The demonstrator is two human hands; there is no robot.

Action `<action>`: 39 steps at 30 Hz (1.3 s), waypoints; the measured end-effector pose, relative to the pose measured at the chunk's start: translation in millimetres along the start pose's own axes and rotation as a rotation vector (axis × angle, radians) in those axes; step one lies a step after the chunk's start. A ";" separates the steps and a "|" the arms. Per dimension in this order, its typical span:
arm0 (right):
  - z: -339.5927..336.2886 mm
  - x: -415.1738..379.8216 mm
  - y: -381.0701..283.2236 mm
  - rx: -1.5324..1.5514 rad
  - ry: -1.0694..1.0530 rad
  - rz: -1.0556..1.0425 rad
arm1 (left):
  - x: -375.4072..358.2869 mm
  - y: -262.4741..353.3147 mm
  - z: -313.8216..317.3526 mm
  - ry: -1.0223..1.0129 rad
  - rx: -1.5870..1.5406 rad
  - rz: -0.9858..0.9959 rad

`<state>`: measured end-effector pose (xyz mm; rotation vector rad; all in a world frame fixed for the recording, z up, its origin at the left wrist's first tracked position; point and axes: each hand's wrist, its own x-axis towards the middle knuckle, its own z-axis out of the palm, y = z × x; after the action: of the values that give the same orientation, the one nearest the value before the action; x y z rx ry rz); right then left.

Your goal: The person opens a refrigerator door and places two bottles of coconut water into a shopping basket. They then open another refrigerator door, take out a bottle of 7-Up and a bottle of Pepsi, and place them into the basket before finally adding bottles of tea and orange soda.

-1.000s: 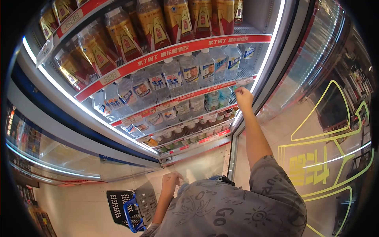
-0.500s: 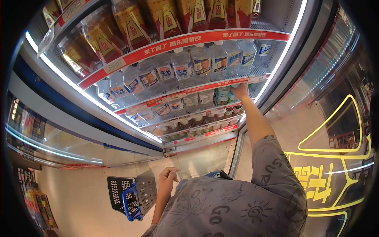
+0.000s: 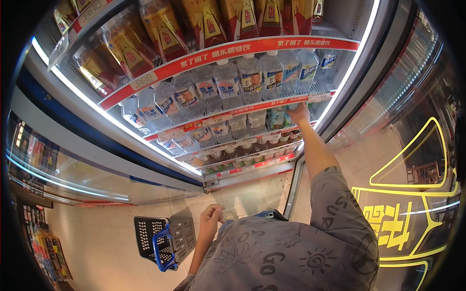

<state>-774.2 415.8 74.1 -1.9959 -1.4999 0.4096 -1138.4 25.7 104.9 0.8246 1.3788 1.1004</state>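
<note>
My right hand [image 3: 299,114] reaches into the lower shelf of a lit drinks cooler, at its right end. Its fingers are curled around a greenish bottle [image 3: 278,118], partly hidden under the red shelf strip [image 3: 286,101]. Clear bottles with white and blue labels [image 3: 225,86] stand in a row on the shelf above. My left hand [image 3: 211,214] hangs low in front of my body, its fingers curled together; what they hold, if anything, is too small to tell.
Amber bottles [image 3: 209,22] fill the top shelf. Cooler door frames [image 3: 97,133] stand at both sides. A black basket with a blue handle [image 3: 165,242] is on the floor at lower left. A glass door with yellow lettering [image 3: 391,225] is at right.
The view has shifted slightly. My right hand stays at the lower shelf beside the greenish bottle, and my left hand has shifted a little to the right.
</note>
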 end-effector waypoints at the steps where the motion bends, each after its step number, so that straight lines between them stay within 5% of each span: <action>1: 1.8 0.7 1.3 0.000 0.012 0.001 | -0.3 0.0 0.0 -0.006 -0.003 -0.003; 21: -10.8 -15.6 -16.2 0.024 0.022 0.109 | -11.9 -5.1 -7.4 -0.033 0.031 -0.053; 25: -3.2 -36.4 -13.0 0.069 0.165 0.061 | -14.8 -4.4 -6.1 -0.036 0.002 -0.037; 34: 5.7 -125.2 -2.9 0.562 0.583 0.076 | -9.6 -16.6 -17.3 -0.075 -0.087 -0.036; 39: -24.5 -189.8 -12.6 1.051 0.393 0.036 | -0.3 -13.0 -18.0 -0.143 -0.084 -0.061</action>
<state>-829.1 232.2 80.3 -1.1555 -0.7316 0.6101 -1154.6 18.5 91.5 0.7804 1.2224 1.0255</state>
